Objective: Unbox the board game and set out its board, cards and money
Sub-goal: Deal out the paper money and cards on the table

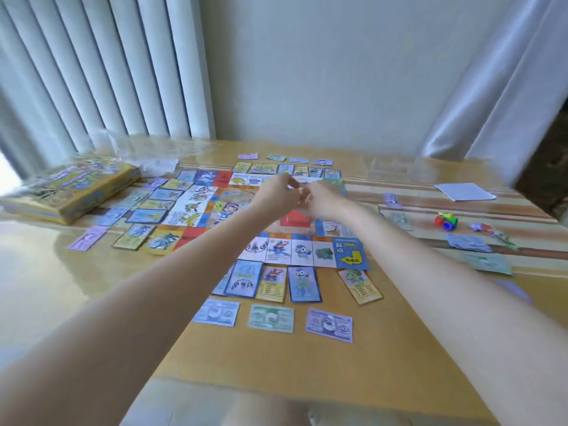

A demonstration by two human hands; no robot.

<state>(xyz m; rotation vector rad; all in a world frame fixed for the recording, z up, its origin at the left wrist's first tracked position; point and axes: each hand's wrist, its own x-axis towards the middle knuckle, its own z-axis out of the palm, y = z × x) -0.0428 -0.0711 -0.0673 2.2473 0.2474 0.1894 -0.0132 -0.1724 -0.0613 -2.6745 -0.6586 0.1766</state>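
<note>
A: What've I got on the head cam? Where's the board?

B: Board [233, 207] lies flat, centre of the desk [338, 358]. Colourful squares w/ cartoon creatures round the edge, blue corner w/ a yellow arrow near me.

A: Cards?

B: Cards [302, 284] in rows just beside the board's near, left & far edges, blue and yellow frames. Money notes [329, 325] in a row near me: pale blue, green, purple. More notes along the far edge and off to the right.

A: Box?

B: Yellow box [73, 192] far left on the desk, apart from the board, clear wrap behind it.

A: My hands?

B: Both up over the board's far half, almost touching. Left hand [278, 195] fingers curled, right hand [322, 199] too, meeting at sth small & pale. Too blurred, can't tell what, or whether either really grips it.

A: Right side?

B: Small coloured pieces [447, 222], white sheet [464, 192].
</note>
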